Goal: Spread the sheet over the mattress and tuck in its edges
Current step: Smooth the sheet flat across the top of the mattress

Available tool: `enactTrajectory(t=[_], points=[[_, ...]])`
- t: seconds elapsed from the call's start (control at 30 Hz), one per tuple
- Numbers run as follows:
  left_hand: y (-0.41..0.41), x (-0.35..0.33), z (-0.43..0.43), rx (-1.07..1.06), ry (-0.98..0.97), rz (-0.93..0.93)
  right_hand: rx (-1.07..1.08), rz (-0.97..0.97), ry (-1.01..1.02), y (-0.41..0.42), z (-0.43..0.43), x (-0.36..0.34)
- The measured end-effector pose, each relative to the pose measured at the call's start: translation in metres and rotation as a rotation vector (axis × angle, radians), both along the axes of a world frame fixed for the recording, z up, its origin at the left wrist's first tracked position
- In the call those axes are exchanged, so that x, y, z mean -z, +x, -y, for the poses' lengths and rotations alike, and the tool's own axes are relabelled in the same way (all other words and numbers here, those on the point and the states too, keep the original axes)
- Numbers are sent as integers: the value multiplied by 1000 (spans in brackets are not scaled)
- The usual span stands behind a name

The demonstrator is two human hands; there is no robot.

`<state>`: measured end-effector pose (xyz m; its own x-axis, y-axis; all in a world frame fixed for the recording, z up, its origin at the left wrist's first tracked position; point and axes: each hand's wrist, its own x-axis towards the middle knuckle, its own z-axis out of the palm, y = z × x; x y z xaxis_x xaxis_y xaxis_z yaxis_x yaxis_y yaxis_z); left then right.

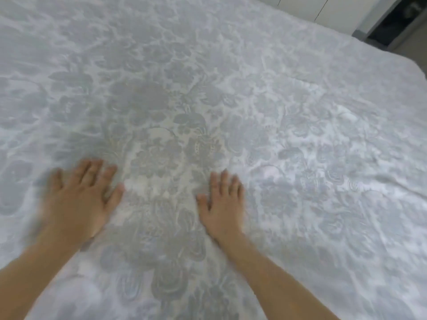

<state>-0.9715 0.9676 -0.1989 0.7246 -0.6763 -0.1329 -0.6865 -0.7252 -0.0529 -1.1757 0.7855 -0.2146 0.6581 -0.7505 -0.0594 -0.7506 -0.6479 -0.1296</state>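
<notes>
- Two bare hands lie palm-down on a pale, damask-patterned sheet (231,88), the left hand (78,202) and right hand (223,204) set apart either side of a floral medallion.
- Fingers (92,172) on both hands are straight and slightly spread, gripping nothing. The flat palms press the cloth, prob. to smooth out creases rather than to lift or pull it.
- Left hand is motion-blurred, so it looks mid-sweep; right hand reads sharper.
- Sheet covers all of the bed top in view and reaches the far-right corner (413,65), where it rounds over the edge. The mattress itself is hidden beneath.
- Shallow ripples (346,181) show to the right of the right hand, likely the reason for working the cloth by hand.
- Judgement: spreading approx. done, smoothing in hand, tucking yet to come. No near edge is in view, so can't tell whether any side is tucked.
- Bkgd, top right: white panels (312,8) and a dark unit (397,21), too blurred to identify.
</notes>
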Motion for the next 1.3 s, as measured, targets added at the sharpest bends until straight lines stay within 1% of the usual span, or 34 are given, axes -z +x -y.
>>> enactTrajectory(t=[0.07,0.13,0.2,0.23,0.27,0.3,0.33,0.37,0.4,0.43,0.47,0.5,0.53,0.57,0.6,0.63,0.7,0.77,0.8,0.87,0.97,1.03,1.07,1.1,1.13,1.17,1.23,1.27,1.3], points=[[27,-5,-51,-28,35,-21,-277,40,29,41,-77,-2],[40,-15,-83,-35,121,-39,-486,27,110,57,-115,-12],[45,-41,-84,9,182,-89,-569,29,153,59,-108,-34],[51,-58,-73,64,185,-83,-538,61,178,62,-89,-47],[60,-73,-58,94,161,-93,-448,102,220,66,-64,-60],[70,-83,-41,124,122,-62,-298,153,256,68,-35,-72],[82,-88,-21,179,79,-31,-114,202,244,66,-3,-80],[92,-87,-1,251,-17,12,77,235,190,58,30,-85],[99,-81,21,315,-69,47,252,220,113,42,62,-86],[102,-72,43,375,-101,66,409,145,50,22,88,-83],[106,-66,66,448,-117,56,565,41,30,1,111,-78],[111,-56,88,513,-114,56,737,-59,64,-13,127,-71],[120,-46,102,547,-87,57,904,-116,130,-15,137,-60],[138,-35,110,517,-51,51,1015,-143,188,0,142,-47],[165,-23,108,416,-30,53,1044,-149,202,28,143,-33],[194,-10,100,270,-29,58,1005,-149,178,64,144,-20],[251,12,69,21,-98,53,805,-132,65,139,140,-5],[288,23,47,-90,-180,47,616,-147,-22,185,128,-2],[296,27,42,-130,-215,18,515,-151,-54,198,113,-1],[298,31,46,-178,-258,-43,271,-128,-53,218,62,-3],[283,21,48,-238,-280,-27,-223,-69,0,231,-22,-7],[278,14,45,-239,-267,-2,-530,-43,29,236,-22,-21],[277,11,44,-231,-246,3,-621,2,15,241,0,-30],[277,10,44,-229,-223,12,-622,65,-17,249,29,-38],[277,11,43,-234,-210,17,-501,132,-62,259,65,-45],[277,12,44,-233,-207,18,-290,156,-75,268,107,-48],[277,14,44,-243,-207,25,262,37,-10,285,173,-45],[278,15,44,-248,-205,35,493,-30,36,301,182,-42],[279,17,45,-259,-203,49,595,-75,64,326,174,-33]])
